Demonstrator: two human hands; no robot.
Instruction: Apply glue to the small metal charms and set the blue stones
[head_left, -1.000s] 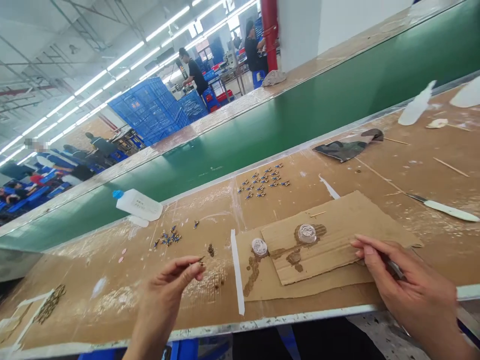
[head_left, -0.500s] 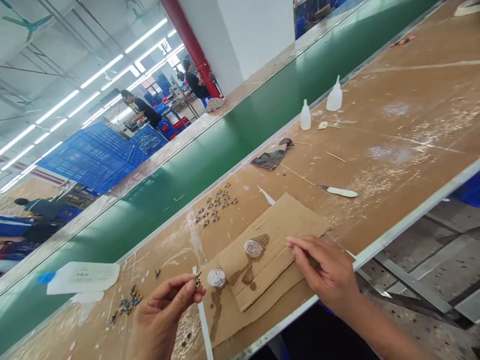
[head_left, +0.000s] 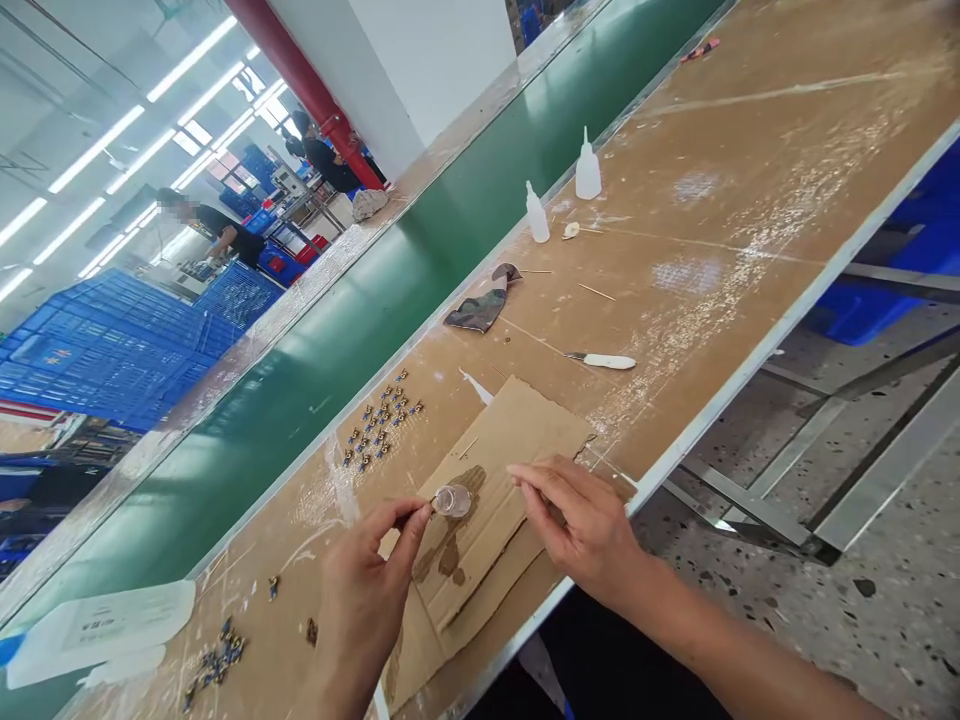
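Note:
My left hand (head_left: 379,570) is closed in a pinch on a small metal part (head_left: 433,501), mostly hidden by the fingertips, at the left rim of a small clear cup (head_left: 453,501). That cup stands on a stained piece of cardboard (head_left: 517,425). Over the cardboard's right side, my right hand (head_left: 577,515) has thumb and forefinger pressed together; anything between them is too small to make out. Small blue-and-brass parts (head_left: 382,420) stand in rows beyond the cardboard. A loose heap of similar parts (head_left: 216,660) lies left of my left hand.
A white-handled knife (head_left: 609,361), a camouflage cloth (head_left: 480,308) and two squeeze bottles (head_left: 589,172) are farther along the table. A large plastic bottle (head_left: 105,630) lies at the left. Behind runs a green conveyor belt (head_left: 360,310). People sit beyond it.
My left hand has moved right with the small part, from beside the white lump to the clear cup's rim. My right hand keeps its pinch over the cardboard. The view has shifted rightward.

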